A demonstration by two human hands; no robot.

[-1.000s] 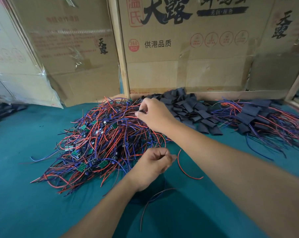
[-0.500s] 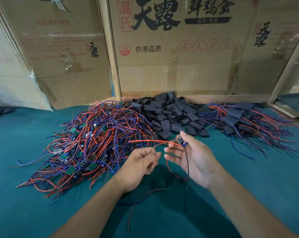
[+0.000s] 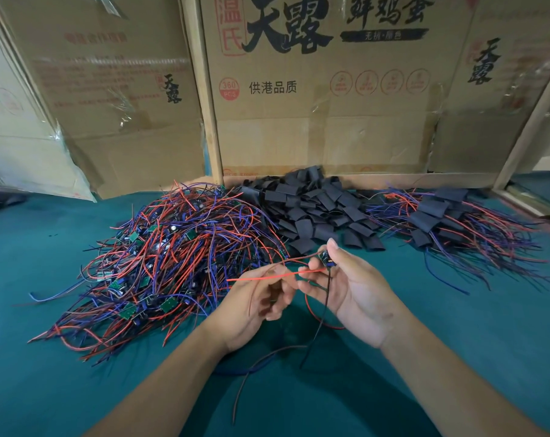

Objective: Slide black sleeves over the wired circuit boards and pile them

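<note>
Right hand (image 3: 359,288) pinching small wired circuit board (image 3: 324,258) at fingertips; left hand (image 3: 258,298) fingers curled round its red wire (image 3: 267,276). Black sleeves (image 3: 311,212) heaped beyond fingers. Risk: trailing leads snagging tangled pile (image 3: 160,257) left of fingers, dragging boards along.

Teal table (image 3: 456,357): boards (image 3: 160,263), sleeves (image 3: 314,209).

**Layout around the fingers**

A circuit board (image 3: 324,257) sits at the right hand's fingers (image 3: 318,263), its wires trailing below them. Left of the fingers lies the unsleeved pile (image 3: 172,257); behind them, loose sleeves (image 3: 314,206); right, the sleeved pile (image 3: 450,222). Cardboard boxes (image 3: 324,89) stand behind all 3.
</note>
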